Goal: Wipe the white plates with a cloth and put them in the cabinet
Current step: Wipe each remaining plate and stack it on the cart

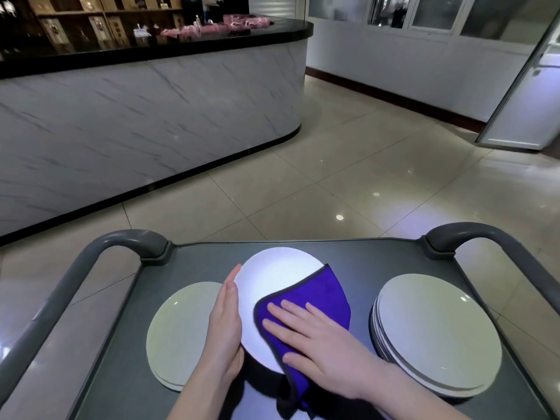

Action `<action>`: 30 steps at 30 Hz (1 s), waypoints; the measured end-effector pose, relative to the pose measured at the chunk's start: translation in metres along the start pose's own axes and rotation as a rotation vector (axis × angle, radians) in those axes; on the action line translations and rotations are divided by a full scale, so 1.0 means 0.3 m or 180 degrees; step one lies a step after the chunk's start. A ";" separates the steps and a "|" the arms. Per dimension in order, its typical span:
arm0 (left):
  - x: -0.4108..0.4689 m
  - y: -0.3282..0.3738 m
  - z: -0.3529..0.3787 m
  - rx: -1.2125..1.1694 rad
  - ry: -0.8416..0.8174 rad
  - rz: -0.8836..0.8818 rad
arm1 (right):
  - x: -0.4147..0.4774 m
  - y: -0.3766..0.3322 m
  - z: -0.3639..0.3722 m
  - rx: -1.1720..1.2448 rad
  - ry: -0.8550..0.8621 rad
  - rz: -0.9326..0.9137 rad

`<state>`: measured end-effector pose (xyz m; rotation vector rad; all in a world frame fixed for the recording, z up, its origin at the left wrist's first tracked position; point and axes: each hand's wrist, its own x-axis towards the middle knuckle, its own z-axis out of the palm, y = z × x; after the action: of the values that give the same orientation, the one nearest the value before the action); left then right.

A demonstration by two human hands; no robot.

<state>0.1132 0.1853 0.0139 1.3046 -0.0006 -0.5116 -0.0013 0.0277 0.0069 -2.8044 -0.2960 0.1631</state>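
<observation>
Right grip lies flat, fingers straight and spread. It presses the cloth onto the plate and encloses nothing. The left grip is also flat, fingers straight and together, with its edge set against the plate's rim on the side away from the right grip. Whether its thumb hooks under the rim cannot be told.

1. Cart: carries every item. Both grips work over the middle of its top.
2. Right stack: several plates, outboard of the right grip, near it but apart.
3. Left stack: outboard of the left grip, partly hidden under that wrist.
4. Plate: between the two grips, directly under the right grip's fingers. Whether it lies flat on the cart or is tipped cannot be told.
5. Cloth: purple, spread over the plate's right and near portions, trailing off the near rim below the right grip.

Governing relation: the uncovered face of the plate lies ahead and to the left of the right grip's fingertips, toward the left grip. The plate is round and has no long axis to align. The wiping step appears to be in hand, and the next stroke likely runs forward-left, with the left grip acting as the stop. For the later lift, the left grip is the nearer to a free rim. No cabinet can be identified from this position.
</observation>
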 end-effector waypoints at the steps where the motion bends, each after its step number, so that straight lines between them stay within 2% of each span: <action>1: -0.003 0.004 0.004 -0.0036 -0.0023 -0.0002 | -0.005 0.026 -0.004 -0.0077 0.0057 0.0109; 7: -0.018 0.021 0.040 0.0037 -0.0190 0.0048 | 0.112 0.082 -0.059 -0.0294 0.0497 0.0804; 14: -0.029 0.025 0.032 0.0175 -0.0200 0.0121 | 0.133 -0.083 0.002 -0.0038 0.0306 0.0093; 18: -0.021 0.028 -0.010 0.0027 -0.0158 0.0015 | 0.036 -0.071 0.002 0.0270 0.0140 -0.0046; 20: -0.016 0.017 -0.023 -0.0174 -0.0108 -0.0063 | 0.002 -0.034 -0.006 0.0098 0.0236 0.0209; 23: -0.016 0.003 -0.029 -0.0384 0.0080 -0.0150 | -0.023 0.019 -0.009 -0.0216 0.0468 0.1013; 25: -0.016 -0.002 -0.036 -0.0473 0.0166 -0.0181 | -0.021 0.032 -0.006 -0.0236 0.0625 0.1306; 28: -0.014 0.003 -0.045 -0.0490 0.0134 -0.0209 | -0.006 0.058 -0.009 0.0051 0.0859 0.1472; 30: -0.012 0.006 -0.050 -0.0464 0.0033 -0.0238 | 0.011 0.094 -0.029 0.0548 0.0929 0.1448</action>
<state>0.1149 0.2006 0.0123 1.1678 0.0928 -0.5585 0.0082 -0.0004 0.0059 -2.6295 0.4065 -0.1155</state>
